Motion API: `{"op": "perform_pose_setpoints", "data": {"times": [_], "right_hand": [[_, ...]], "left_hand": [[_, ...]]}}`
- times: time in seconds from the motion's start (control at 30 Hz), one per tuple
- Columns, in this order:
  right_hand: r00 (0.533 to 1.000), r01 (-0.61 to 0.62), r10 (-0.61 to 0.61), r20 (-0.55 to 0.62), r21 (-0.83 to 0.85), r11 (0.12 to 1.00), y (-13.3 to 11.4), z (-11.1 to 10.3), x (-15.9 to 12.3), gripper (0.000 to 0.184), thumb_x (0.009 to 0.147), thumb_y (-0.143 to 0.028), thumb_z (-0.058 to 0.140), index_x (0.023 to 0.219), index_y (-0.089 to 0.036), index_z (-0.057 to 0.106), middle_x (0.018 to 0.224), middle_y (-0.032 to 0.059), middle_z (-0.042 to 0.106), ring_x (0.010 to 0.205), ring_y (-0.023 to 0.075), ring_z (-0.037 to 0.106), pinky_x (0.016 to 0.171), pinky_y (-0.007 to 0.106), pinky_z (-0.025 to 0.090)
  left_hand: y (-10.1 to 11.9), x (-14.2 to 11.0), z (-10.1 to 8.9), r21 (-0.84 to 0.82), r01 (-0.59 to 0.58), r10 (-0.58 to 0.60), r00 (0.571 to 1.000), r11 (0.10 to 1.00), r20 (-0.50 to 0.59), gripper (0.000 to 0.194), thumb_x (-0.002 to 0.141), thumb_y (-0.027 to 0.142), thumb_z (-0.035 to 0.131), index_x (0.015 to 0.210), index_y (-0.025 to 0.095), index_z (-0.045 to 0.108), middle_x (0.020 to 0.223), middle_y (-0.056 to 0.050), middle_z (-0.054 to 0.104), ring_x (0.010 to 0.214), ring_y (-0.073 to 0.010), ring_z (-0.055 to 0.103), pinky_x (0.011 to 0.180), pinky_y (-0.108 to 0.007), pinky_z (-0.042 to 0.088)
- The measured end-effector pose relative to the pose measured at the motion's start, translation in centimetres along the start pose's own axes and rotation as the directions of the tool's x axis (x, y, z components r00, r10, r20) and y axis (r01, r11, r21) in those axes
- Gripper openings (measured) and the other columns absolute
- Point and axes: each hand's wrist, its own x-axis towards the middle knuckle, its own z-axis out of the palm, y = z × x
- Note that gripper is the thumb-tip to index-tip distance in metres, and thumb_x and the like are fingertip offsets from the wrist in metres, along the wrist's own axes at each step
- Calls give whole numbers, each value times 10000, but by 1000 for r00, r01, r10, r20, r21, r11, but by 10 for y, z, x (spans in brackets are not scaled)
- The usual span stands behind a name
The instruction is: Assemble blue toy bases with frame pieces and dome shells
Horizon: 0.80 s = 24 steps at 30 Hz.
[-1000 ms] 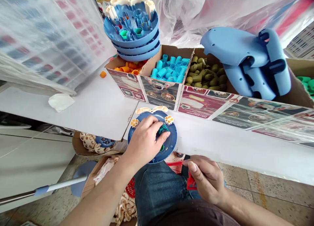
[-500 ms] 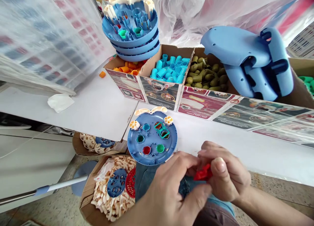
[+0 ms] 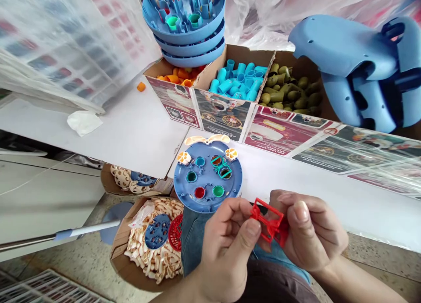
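A small red plastic frame [image 3: 269,219] is held up over my lap between both hands. My left hand [image 3: 226,246] pinches its left end with thumb and fingers. At the other end, my right hand [image 3: 312,233] closes on more red plastic, partly hidden behind the fingers. Beyond my hands a round blue plate [image 3: 208,203] rests at the bench edge, face up. Coloured cups sit in its holes, and a green frame [image 3: 221,168] of similar shape lies across two of them. Cream parts [image 3: 207,140] are attached along its far rim.
Cardboard bins hold orange, turquoise [image 3: 235,81] and olive caps [image 3: 291,90]. Blue plates [image 3: 194,55] are stacked on the left bin, blue shells [image 3: 348,53] on the right. Below left stands a carton of cream pieces [image 3: 154,265]. A wrapped stack [image 3: 66,44] is at left.
The red frame has turned and come into fuller view between my hands. My left hand has drawn back, its fingers now pinching the frame's end. The camera view has shifted slightly.
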Motion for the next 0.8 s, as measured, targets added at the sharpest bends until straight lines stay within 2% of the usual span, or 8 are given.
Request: {"op": "perform_pose_setpoints", "data": {"times": [0.07, 0.1, 0.17, 0.27, 0.37, 0.47, 0.63, 0.8], "right_hand": [[1000, -20, 20, -9, -32, 999, -1, -2, 2, 176, 1037, -144, 536, 1108, -203, 686, 596, -61, 588, 458, 102, 553, 554, 304, 530], [999, -32, 31, -24, -48, 998, -1, -3, 4, 177, 1033, -131, 548, 1101, -201, 695, 584, -66, 582, 452, 94, 548, 550, 292, 523], [998, -57, 54, -40, -66, 996, 1, -5, 6, 174, 1022, -120, 572, 1087, -199, 712, 561, -71, 572, 436, 83, 533, 507, 258, 491], [997, -73, 70, -38, -84, 994, 6, -10, 5, 165, 1011, -123, 601, 1079, -196, 732, 534, -68, 574, 413, 79, 513, 458, 232, 457], [996, -87, 85, -28, -101, 991, 9, -14, 1, 155, 1008, -133, 611, 1056, -197, 744, 521, -67, 568, 407, 84, 500, 453, 238, 453], [995, -97, 97, 0, -99, 990, 10, -15, -3, 175, 999, -113, 612, 1083, -193, 745, 542, -62, 577, 421, 86, 510, 453, 240, 449], [997, -71, 71, -10, -110, 991, 8, -13, 0, 157, 996, -137, 616, 1044, -199, 751, 547, -58, 568, 437, 98, 527, 468, 263, 450], [997, -75, 73, -26, -103, 992, 7, -12, 2, 172, 996, -133, 619, 1082, -208, 747, 580, -56, 605, 431, 94, 528, 486, 274, 477]], "left_hand": [[13, -3, -9, 261, -142, 171, 981, 955, -91, 107, 1008, 244, 614, 1097, 236, 672, 811, 5, 711, 651, -69, 647, 608, -138, 513], [22, -2, -16, 417, -193, 258, 961, 888, -105, 152, 1005, 214, 612, 1127, 267, 687, 830, 15, 719, 647, -69, 643, 588, -139, 500], [43, 6, -36, 703, -224, 370, 927, 675, -59, 201, 982, 181, 636, 1124, 296, 720, 883, 23, 728, 668, -83, 635, 585, -171, 486], [71, 26, -67, 926, -191, 328, 941, 324, 80, 129, 977, 209, 639, 1034, 257, 744, 944, -3, 731, 803, -140, 651, 710, -259, 497], [82, 43, -87, 972, -201, 163, 970, 120, 181, 164, 1011, 257, 578, 976, 234, 737, 919, -21, 725, 877, -190, 636, 805, -340, 475], [81, 49, -91, 975, -220, 80, 973, 42, 216, 194, 1020, 270, 561, 964, 234, 743, 925, -23, 729, 892, -204, 625, 823, -370, 453], [77, 48, -89, 973, -219, 109, 971, 74, 211, 198, 1015, 262, 571, 958, 226, 757, 937, -26, 708, 883, -186, 636, 811, -352, 476], [77, 43, -92, 956, -290, 142, 949, 54, 280, 187, 972, 292, 659, 1116, 200, 737, 1113, -71, 685, 1047, -223, 635, 912, -384, 479]]}}
